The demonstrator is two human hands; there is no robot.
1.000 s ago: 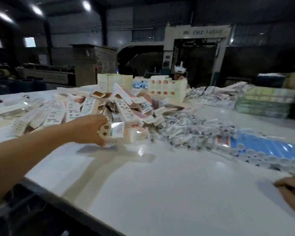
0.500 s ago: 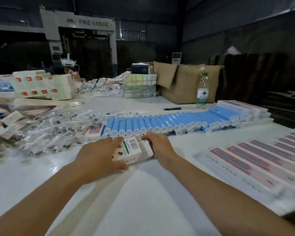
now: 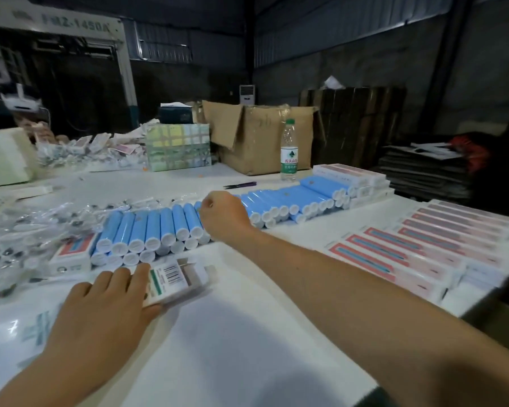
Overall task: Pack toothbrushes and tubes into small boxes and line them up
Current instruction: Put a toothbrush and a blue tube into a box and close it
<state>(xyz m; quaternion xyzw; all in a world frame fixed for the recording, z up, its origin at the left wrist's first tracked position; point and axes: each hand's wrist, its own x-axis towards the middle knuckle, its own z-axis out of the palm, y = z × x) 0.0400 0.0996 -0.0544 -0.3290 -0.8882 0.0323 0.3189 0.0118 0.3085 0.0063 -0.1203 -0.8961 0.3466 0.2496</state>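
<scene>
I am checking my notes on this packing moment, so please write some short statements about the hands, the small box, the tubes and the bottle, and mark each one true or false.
1. The left hand rests on the small box on the white table. True.
2. The right hand lies flat on the table beside the box. False: it is raised at the row of blue tubes, fingers curled.
3. The water bottle lies on its side. False: it stands upright near the cardboard carton.
4. The blue tubes have white caps facing the person. True.
5. Long toothbrush packs lie to the right of the tubes. True.
</scene>
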